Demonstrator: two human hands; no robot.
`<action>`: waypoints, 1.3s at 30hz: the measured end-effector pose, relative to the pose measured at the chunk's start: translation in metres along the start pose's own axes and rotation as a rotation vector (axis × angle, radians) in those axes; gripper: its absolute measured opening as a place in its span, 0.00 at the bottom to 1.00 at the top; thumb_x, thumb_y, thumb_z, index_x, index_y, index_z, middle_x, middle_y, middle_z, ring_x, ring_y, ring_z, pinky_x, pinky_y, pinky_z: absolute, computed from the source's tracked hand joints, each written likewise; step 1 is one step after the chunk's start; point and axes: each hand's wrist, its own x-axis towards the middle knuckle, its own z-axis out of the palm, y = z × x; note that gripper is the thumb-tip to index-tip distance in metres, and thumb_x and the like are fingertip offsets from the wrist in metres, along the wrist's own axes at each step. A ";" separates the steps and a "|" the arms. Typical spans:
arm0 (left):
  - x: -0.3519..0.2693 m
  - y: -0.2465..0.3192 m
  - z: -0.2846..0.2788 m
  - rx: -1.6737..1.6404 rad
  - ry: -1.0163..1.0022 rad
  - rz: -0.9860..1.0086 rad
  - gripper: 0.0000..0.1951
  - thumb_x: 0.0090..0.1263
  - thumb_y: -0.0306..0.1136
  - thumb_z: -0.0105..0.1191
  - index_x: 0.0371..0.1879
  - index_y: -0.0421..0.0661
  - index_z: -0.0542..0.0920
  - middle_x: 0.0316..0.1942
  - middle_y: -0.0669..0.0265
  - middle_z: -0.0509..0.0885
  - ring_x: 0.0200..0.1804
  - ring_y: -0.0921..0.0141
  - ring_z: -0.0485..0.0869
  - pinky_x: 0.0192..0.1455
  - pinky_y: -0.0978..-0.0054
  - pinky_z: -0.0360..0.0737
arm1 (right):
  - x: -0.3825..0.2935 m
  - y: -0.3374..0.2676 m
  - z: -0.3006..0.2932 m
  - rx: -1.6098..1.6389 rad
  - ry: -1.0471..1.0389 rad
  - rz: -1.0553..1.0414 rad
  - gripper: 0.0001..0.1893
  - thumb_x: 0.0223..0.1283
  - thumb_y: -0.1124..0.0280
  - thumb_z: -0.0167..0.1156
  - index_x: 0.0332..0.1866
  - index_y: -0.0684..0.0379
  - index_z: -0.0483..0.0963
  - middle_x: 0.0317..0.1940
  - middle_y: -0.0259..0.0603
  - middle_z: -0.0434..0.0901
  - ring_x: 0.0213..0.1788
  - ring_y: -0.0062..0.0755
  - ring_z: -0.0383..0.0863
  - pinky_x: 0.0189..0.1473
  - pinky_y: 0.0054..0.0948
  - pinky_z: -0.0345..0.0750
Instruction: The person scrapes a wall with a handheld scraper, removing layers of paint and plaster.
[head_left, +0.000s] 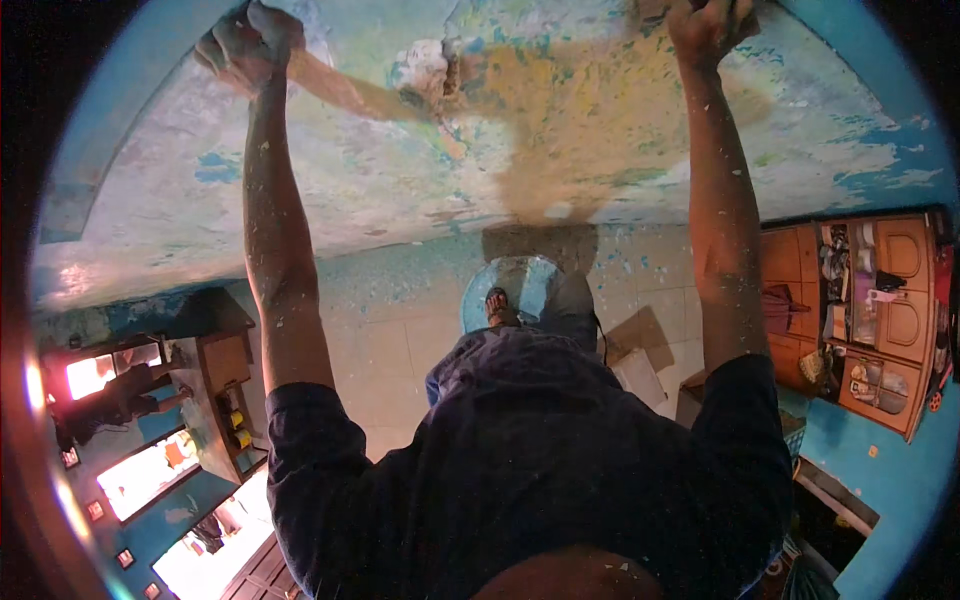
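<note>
Both arms are raised to a patchy plaster wall (360, 172) with peeling paint. My left hand (251, 45) is at the upper left, its fingers curled close to the wall. Whether it holds anything is hidden. My right hand (709, 34) is bent at the upper right, partly cut off by the top rim. Something dark shows by its fingers, too unclear to name. Between the hands is a broken, whitish lump of plaster (424, 71) with a dark crevice. Paint flakes dot both forearms.
My sandalled foot (496, 306) is on a round light-blue support (476, 296). Flakes lie on the tiled floor (375, 337). A wooden cabinet (900, 255) stands right, a flat pale board or box (640, 377) below. Another person (120, 401) is at the left, near a counter cabinet (214, 405).
</note>
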 end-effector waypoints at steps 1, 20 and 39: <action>-0.003 -0.005 0.002 -0.005 0.009 0.027 0.11 0.65 0.42 0.62 0.33 0.46 0.85 0.41 0.56 0.80 0.47 0.54 0.75 0.52 0.52 0.73 | 0.000 -0.003 0.001 0.007 0.009 -0.001 0.26 0.53 0.78 0.58 0.62 0.61 0.75 0.58 0.54 0.74 0.63 0.58 0.71 0.64 0.53 0.64; 0.026 0.046 -0.024 -0.135 -0.050 -0.283 0.06 0.67 0.30 0.60 0.30 0.42 0.79 0.28 0.61 0.72 0.38 0.58 0.72 0.42 0.61 0.69 | -0.005 -0.007 0.006 -0.188 0.034 -0.046 0.28 0.50 0.78 0.64 0.62 0.62 0.74 0.57 0.53 0.77 0.61 0.54 0.75 0.61 0.50 0.67; -0.003 0.007 0.002 -0.097 0.054 -0.175 0.10 0.64 0.44 0.63 0.34 0.51 0.87 0.38 0.61 0.81 0.46 0.55 0.77 0.50 0.53 0.74 | -0.009 -0.002 0.005 -0.145 -0.016 -0.030 0.31 0.49 0.76 0.65 0.64 0.63 0.72 0.61 0.54 0.73 0.62 0.54 0.73 0.61 0.51 0.66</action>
